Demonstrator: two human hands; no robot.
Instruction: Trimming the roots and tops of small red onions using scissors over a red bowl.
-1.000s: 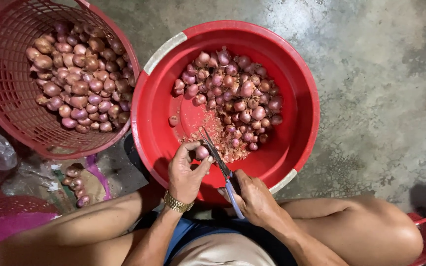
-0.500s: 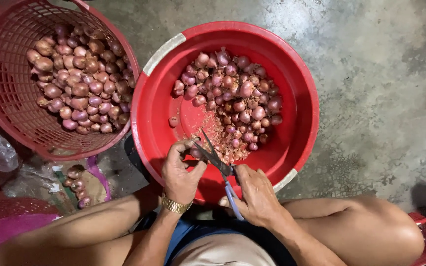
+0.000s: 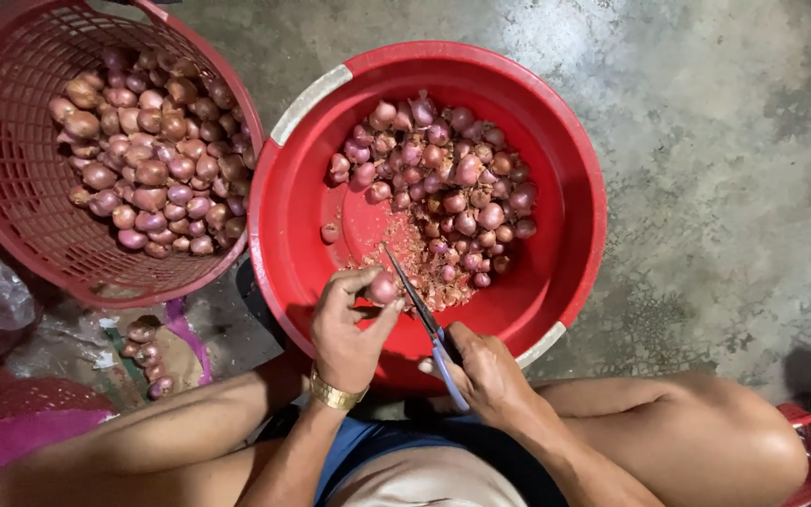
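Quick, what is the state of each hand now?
Left hand: closed on a shallot, held over the red basin.
Right hand: closed on scissors, blades beside the shallot.

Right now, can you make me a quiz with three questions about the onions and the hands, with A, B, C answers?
1. Where is the shallot that the left hand holds?
A. Over the red basin
B. Inside the mesh basket
C. On the concrete floor

2. What colour are the scissors' handles?
A. Green
B. Blue
C. Yellow

3. What is the right hand doing?
A. Lying flat on the floor
B. Gripping the basket's rim
C. Gripping the scissors

Answers:
1 A: the shallot sits in the fingertips above the red basin, near the pile of peelings.
2 B: the scissors show blue handles at the palm.
3 C: its fingers wrap the handles, blades pointing at the shallot.
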